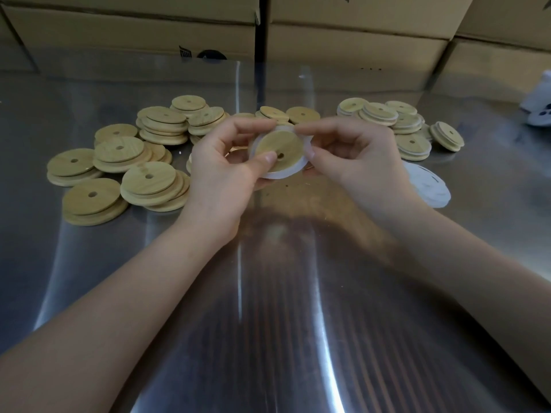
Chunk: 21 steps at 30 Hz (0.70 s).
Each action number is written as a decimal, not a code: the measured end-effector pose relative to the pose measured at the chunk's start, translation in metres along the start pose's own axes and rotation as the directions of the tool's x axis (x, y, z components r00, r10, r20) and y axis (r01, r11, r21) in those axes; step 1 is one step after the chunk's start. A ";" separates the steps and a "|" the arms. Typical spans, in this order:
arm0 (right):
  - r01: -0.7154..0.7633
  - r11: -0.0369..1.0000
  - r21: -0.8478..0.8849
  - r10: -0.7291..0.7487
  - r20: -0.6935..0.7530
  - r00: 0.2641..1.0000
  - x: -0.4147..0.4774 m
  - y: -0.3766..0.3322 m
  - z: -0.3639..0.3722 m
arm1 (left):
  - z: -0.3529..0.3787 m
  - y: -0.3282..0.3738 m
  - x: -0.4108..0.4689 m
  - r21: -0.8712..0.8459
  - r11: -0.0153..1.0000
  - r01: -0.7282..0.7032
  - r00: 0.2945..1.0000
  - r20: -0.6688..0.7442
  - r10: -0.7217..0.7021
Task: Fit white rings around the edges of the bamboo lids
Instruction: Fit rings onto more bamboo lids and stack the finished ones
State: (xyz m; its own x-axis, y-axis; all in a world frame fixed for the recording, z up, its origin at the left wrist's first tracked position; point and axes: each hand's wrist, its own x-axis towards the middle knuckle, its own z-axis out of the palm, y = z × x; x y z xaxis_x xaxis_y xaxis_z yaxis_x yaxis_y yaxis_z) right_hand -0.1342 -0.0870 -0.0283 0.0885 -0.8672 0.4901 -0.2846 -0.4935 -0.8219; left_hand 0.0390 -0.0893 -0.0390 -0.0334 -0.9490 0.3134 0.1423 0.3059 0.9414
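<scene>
Light is dim-ish and flat, coming from overhead. Steel table [298, 338] throws long white glare streaks that curve toward the near edge, and one vertical streak runs up the middle. Warm smeared reflection sits below the left hand [220, 174] and right hand [357, 165], no hard shadows. Centre is sharpest: bamboo lid [277, 147] reads fine, white ring [286, 174] soft-edged. Cardboard boxes [134, 31] at top are soft. Strong wide-angle bending at the edges. White object [539, 105] far right is blurred.
</scene>
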 end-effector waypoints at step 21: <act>-0.183 0.980 0.081 0.185 -0.023 0.982 0.006 -0.004 -0.002 | 0.003 -0.004 0.002 0.097 0.995 -0.008 0.999 0.053 0.003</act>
State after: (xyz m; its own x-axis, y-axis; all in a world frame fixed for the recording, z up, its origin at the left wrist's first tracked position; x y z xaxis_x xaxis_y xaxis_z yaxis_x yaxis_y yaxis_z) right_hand -0.1348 -0.0902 -0.0212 0.0120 -0.9418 0.3358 -0.2180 -0.3302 -0.9184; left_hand 0.0350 -0.0919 -0.0416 -0.0849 -0.9427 0.3227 0.0455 0.3199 0.9464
